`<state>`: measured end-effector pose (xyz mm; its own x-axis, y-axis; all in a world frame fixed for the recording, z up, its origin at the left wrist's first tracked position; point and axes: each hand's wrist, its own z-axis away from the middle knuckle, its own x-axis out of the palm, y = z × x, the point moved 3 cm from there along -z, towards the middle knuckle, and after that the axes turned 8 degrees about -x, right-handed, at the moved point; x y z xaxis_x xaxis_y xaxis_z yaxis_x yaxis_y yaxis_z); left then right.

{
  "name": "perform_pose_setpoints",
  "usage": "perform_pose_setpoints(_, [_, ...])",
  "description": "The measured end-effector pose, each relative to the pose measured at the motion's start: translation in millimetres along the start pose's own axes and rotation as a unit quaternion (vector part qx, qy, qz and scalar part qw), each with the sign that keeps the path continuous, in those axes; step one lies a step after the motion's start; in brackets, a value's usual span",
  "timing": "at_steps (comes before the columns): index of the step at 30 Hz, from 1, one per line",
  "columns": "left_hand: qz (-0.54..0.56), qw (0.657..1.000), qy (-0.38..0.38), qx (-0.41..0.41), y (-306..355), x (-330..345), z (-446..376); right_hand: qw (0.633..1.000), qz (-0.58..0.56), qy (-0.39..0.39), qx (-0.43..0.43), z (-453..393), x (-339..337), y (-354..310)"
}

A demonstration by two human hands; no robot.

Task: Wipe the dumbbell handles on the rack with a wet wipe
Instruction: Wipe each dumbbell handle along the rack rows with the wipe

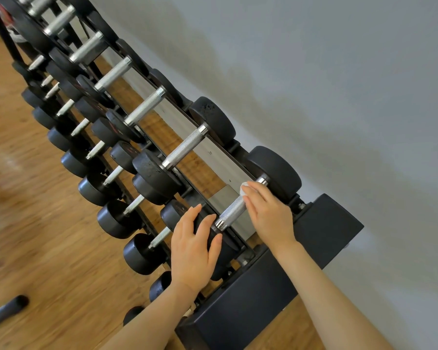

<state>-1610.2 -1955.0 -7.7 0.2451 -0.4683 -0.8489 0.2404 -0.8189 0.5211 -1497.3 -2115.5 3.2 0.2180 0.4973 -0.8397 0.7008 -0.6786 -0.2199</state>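
A black tiered dumbbell rack [266, 286] runs from the upper left to the lower right, with several black dumbbells on it. The nearest top-row dumbbell has a knurled metal handle [232, 213]. My right hand [268, 213] lies over the far part of that handle and presses a white wet wipe [243, 188] against it; only a small bit of the wipe shows past my fingertips. My left hand [195, 246] rests with straight spread fingers on the near black head [226, 245] of the same dumbbell. The far head [276, 170] is uncovered.
The second top-row handle [185, 147] lies up and left, with several more beyond it. Lower rows hold smaller dumbbells [116, 218]. A grey wall [339, 97] stands behind the rack. The wooden floor [36, 236] lies to the left, with a dark bar end [15, 303] at the bottom left.
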Motion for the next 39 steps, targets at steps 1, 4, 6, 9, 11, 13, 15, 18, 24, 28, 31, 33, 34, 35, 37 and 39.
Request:
perform_pose_setpoints(1, [-0.001,1.000,-0.001,0.000,0,0,0,1.000,-0.005,0.007,0.002,1,1,-3])
perform_pose_setpoints(4, [-0.002,1.000,-0.001,-0.002,0,0,1,0.999,-0.007,-0.006,-0.051,8,7,-18])
perform_pose_setpoints(6, [0.000,1.000,0.000,-0.003,0,-1,1,0.998,-0.006,-0.014,-0.065,8,6,-16])
perform_pose_setpoints(9, [0.002,1.000,0.001,-0.005,2,-1,0,0.999,-0.023,0.030,0.024,3,-2,-1])
perform_pose_setpoints(11, [0.001,1.000,0.003,-0.004,1,-1,1,0.997,-0.025,0.051,0.046,4,0,-2])
perform_pose_setpoints(13, [0.001,1.000,0.004,-0.005,1,-1,1,0.999,-0.024,0.042,0.007,11,7,-10])
perform_pose_setpoints(15, [0.003,1.000,0.005,-0.006,1,-1,1,0.999,-0.032,0.028,-0.031,18,12,-15])
perform_pose_setpoints(18, [0.010,1.000,0.008,-0.004,2,-1,0,0.997,-0.036,0.071,-0.003,14,7,-11])
perform_pose_setpoints(24, [0.003,1.000,0.007,-0.002,1,-1,0,0.995,-0.041,0.085,-0.013,12,11,-13])
perform_pose_setpoints(28, [0.007,1.000,0.011,-0.001,1,-2,1,0.993,-0.042,0.113,-0.004,15,3,-10])
perform_pose_setpoints(31, [0.007,1.000,0.009,-0.002,1,-1,1,0.985,-0.047,0.152,0.070,15,-1,-2])
perform_pose_setpoints(33, [0.007,1.000,0.007,-0.002,1,-1,1,0.987,-0.047,0.139,0.070,18,5,-8])
perform_pose_setpoints(34, [0.007,1.000,0.007,-0.003,1,-1,1,0.991,-0.049,0.117,0.049,21,11,-12])
perform_pose_setpoints(35, [0.007,1.000,0.007,-0.004,1,-1,0,0.994,-0.048,0.095,0.023,24,16,-17])
perform_pose_setpoints(37, [0.007,1.000,0.008,-0.002,2,-1,0,0.996,-0.033,0.082,-0.004,28,19,-19])
perform_pose_setpoints(39, [0.008,1.000,0.010,0.000,2,-1,0,0.994,-0.020,0.105,0.021,25,15,-15])
